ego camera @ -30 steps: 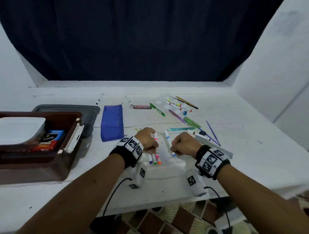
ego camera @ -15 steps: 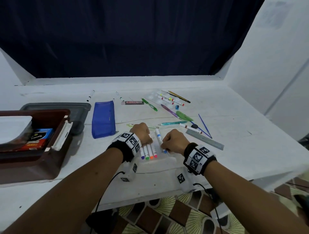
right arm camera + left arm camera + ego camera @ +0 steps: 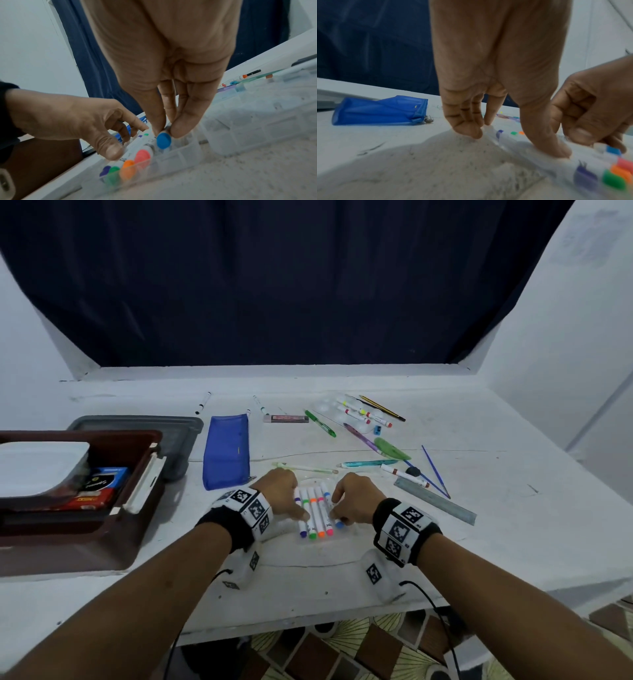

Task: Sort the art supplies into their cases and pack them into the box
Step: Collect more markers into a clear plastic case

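A clear marker case (image 3: 320,544) lies near the table's front edge, between both hands. Purple, green, orange and pink markers (image 3: 317,513) lie side by side in its slots. My right hand (image 3: 334,513) pinches a blue marker (image 3: 339,523) between thumb and fingers, low over the slot beside the pink one. In the right wrist view the blue marker's cap (image 3: 163,140) shows just under the fingertips (image 3: 180,129). My left hand (image 3: 301,510) rests on the case's left side; its thumb (image 3: 556,150) presses on the purple marker (image 3: 513,140). The brown box (image 3: 102,546) stands at the left.
A blue pouch (image 3: 224,450) lies left of the hands, with a grey lid (image 3: 171,429) behind the box. Loose pens, markers, brushes, a steel ruler (image 3: 435,501) and a second clear case (image 3: 356,412) are scattered at back right. The box holds a white tray and packets.
The left hand has let go of the bunch of markers; they now lie flat in the case. The right hand has lowered the blue marker beside the pink one.
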